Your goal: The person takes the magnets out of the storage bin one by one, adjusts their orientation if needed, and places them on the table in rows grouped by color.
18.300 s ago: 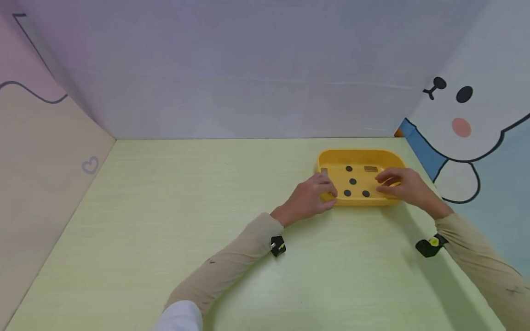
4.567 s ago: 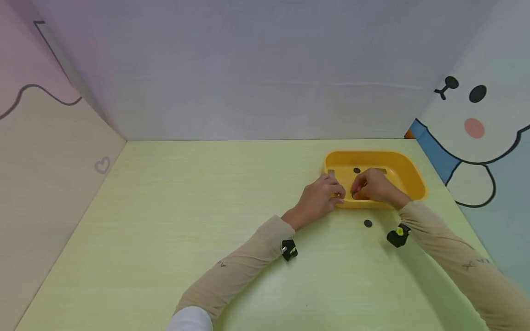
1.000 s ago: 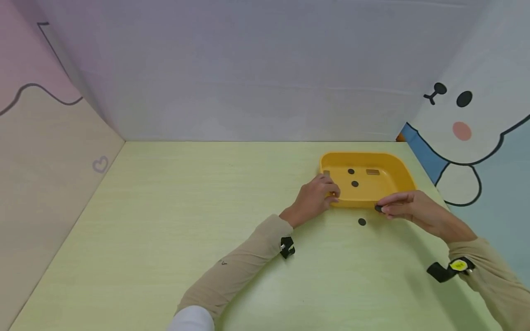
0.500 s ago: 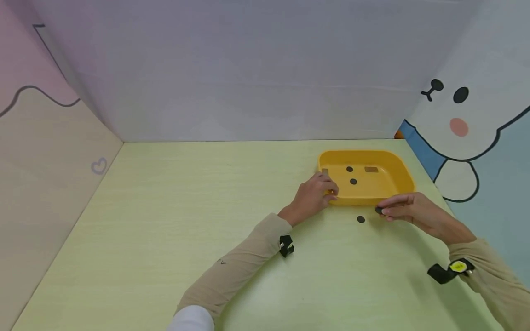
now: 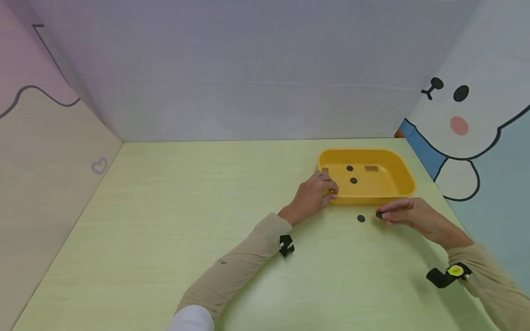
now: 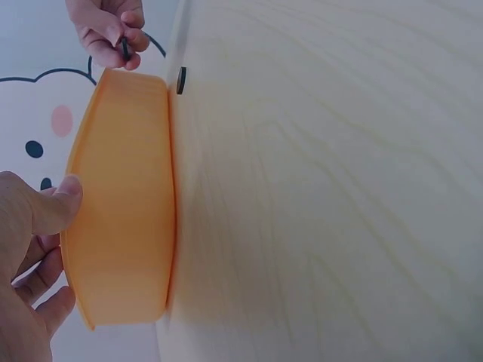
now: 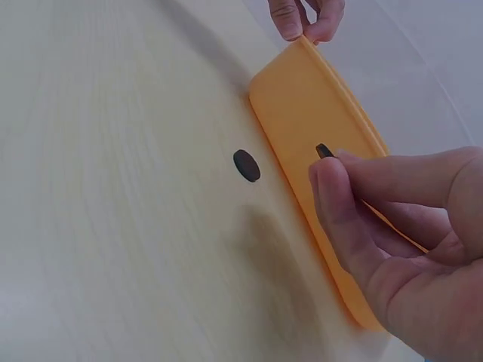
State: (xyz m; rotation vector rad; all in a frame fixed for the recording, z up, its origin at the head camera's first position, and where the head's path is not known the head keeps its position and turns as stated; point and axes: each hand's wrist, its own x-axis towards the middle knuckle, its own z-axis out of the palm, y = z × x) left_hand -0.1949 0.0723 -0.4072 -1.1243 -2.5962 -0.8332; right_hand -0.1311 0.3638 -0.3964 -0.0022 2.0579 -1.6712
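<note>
A shallow yellow plastic tray (image 5: 381, 200) stands at the table's right side. My left hand (image 5: 310, 197) grips its front-left rim, the thumb (image 6: 66, 197) lying on the outer wall. Just in front of the tray's right part, my right hand (image 5: 426, 223) pinches a small black disc (image 7: 324, 151) between thumb and fingers, above the table. A matching black disc (image 5: 361, 218) lies flat on the wood, left of those fingertips. Inside the tray are two more dark discs, a farther disc (image 5: 349, 168) and a nearer disc (image 5: 354, 180), plus a brown rectangular piece (image 5: 371, 168).
A second small brownish piece (image 5: 325, 171) shows at the tray's left wall, partly behind my left hand. The pale wooden table (image 5: 207, 197) meets a grey back wall (image 5: 256, 92). On the right rises a panel with a cartoon face (image 5: 476, 138), close to the tray.
Earlier, several discs lay in the tray; now two do, one lies on the table and one is pinched. Over the last second my right hand lowers slightly, away from the rim. The left stays.
</note>
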